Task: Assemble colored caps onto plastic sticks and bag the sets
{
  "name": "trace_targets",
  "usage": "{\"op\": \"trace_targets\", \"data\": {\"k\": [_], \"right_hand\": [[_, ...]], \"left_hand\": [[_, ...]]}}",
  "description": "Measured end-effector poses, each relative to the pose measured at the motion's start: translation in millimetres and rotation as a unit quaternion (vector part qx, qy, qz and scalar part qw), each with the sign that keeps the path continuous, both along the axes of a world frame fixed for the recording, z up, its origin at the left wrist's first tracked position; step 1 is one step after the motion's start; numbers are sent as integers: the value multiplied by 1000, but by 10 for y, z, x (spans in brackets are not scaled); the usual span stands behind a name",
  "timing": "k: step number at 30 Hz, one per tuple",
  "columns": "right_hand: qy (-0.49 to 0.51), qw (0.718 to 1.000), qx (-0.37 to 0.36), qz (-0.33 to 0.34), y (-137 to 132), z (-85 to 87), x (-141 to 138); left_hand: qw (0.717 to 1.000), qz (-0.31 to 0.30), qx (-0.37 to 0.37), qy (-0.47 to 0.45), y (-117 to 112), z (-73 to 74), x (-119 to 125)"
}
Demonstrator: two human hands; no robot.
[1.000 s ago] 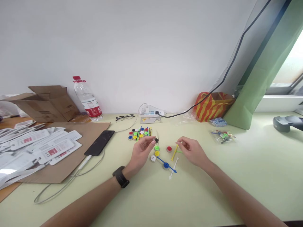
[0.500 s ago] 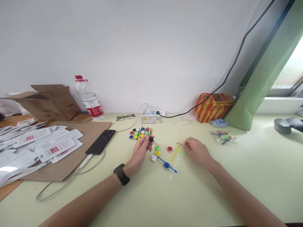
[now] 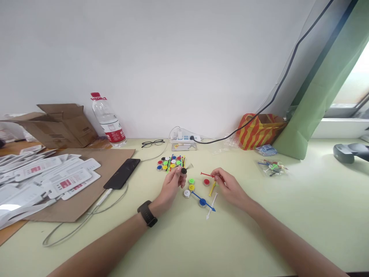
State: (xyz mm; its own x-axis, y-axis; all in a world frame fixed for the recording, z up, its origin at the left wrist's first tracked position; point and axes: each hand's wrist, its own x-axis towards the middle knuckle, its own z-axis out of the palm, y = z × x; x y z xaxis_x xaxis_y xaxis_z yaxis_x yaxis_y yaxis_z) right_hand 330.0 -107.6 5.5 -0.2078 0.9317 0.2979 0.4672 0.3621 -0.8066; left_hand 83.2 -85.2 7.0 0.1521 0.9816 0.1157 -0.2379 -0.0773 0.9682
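My left hand pinches a small black disc just above the table. My right hand pinches a thin red stick that points left toward the disc. Between the two hands lie loose coloured discs: green, yellow, white and red. A blue stick with a blue disc on it, a yellow stick and a white stick lie there too. A pile of more discs and sticks sits just beyond my left hand.
A black phone on a cable lies on brown cardboard with white packets. At the wall stand a water bottle, glasses, a power strip and a striped bag. A small bag of parts lies right.
My right hand reached right, picked up the red stick and brought it left toward the black disc. My left hand stayed nearly in place, holding the disc.
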Motion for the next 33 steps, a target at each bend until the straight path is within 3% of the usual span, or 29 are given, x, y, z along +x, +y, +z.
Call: {"op": "trace_targets", "data": {"k": [6, 24, 33], "right_hand": [[38, 998, -40, 36, -6, -32, -78], [52, 997, -45, 22, 114, -69, -121], [107, 991, -73, 20, 172, -58, -140]], "left_hand": [[1000, 16, -9, -9, 11, -8, 13], [1000, 15, -17, -14, 1, 9, 30], [1000, 10, -14, -14, -3, -2, 18]]}}
